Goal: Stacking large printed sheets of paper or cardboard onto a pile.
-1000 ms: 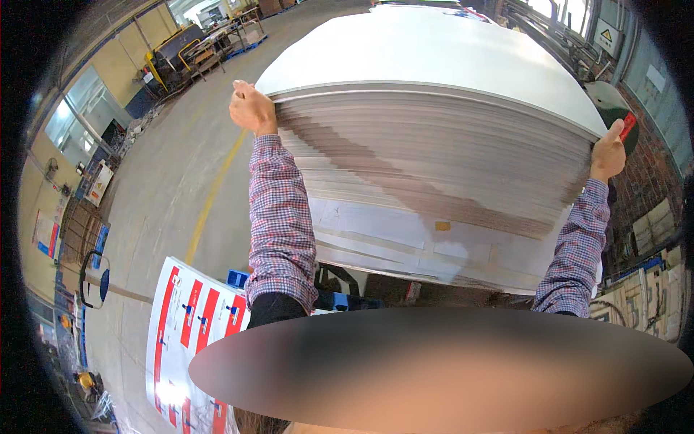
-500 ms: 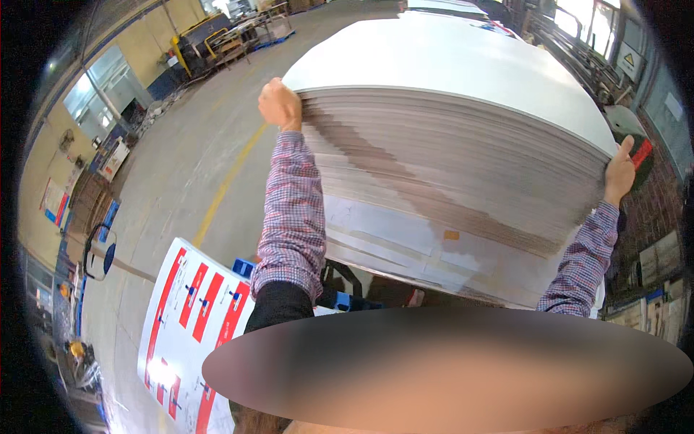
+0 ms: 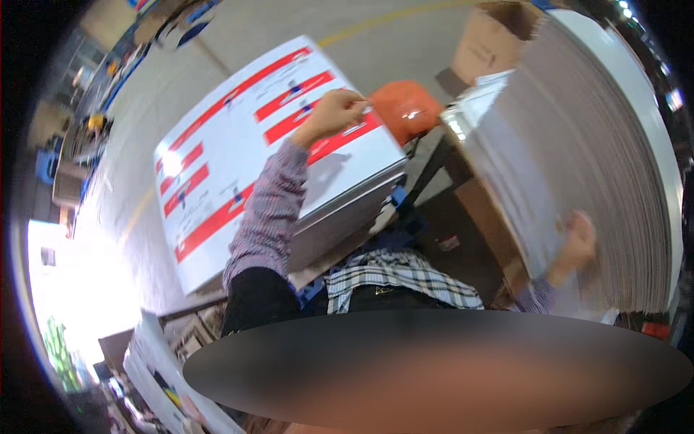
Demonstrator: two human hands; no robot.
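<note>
Orange rounded object (image 3: 406, 110) stands between red-striped sheets (image 3: 235, 163) and grey boards (image 3: 600, 145).

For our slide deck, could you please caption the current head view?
Left hand over a stack of red-and-white printed sheets, blurred right hand beside a grey-edged stack of sheets.

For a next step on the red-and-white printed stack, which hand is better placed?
Probably the left hand: it is over the red-and-white printed stack. The right hand, blurred, is over by the tall grey-brown stack.
</note>
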